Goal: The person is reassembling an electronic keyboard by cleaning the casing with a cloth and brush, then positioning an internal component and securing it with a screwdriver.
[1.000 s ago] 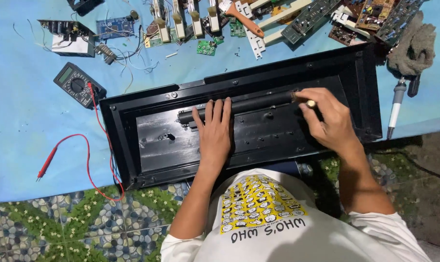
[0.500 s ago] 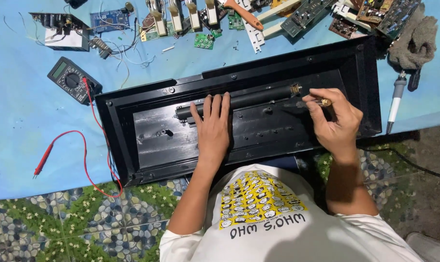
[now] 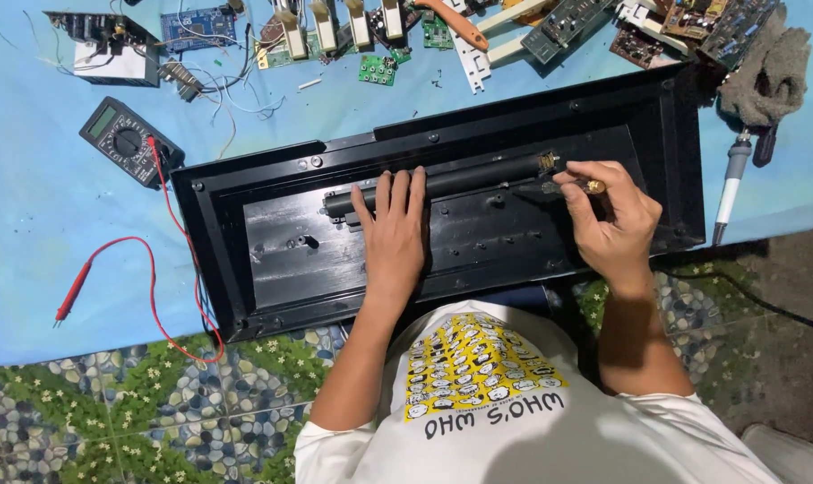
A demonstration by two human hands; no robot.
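Head view: black housing [image 3: 245, 269] lies open-side up on the blue sheet [image 3: 30, 224], long black tube [image 3: 478, 177] running along its upper inner edge. Left hand [image 3: 395, 235] flat on the tube's left half, fingers straight and close together, pressing down, not wrapped around it. Right hand [image 3: 614, 224] curled around a small tool with a brass-coloured tip [image 3: 593, 186]; exact tool type not readable. Versus one second ago: right hand has shifted from the upper rim down to the tube's right end, tip now touching or just beside the metal end fitting [image 3: 547, 162]; left hand unchanged. Reading: work has settled on that fitting, tube held steady for it. Multimeter [image 3: 124, 142] with red lead [image 3: 146, 269] lies to the left, soldering iron [image 3: 731, 184] to the right, both untouched
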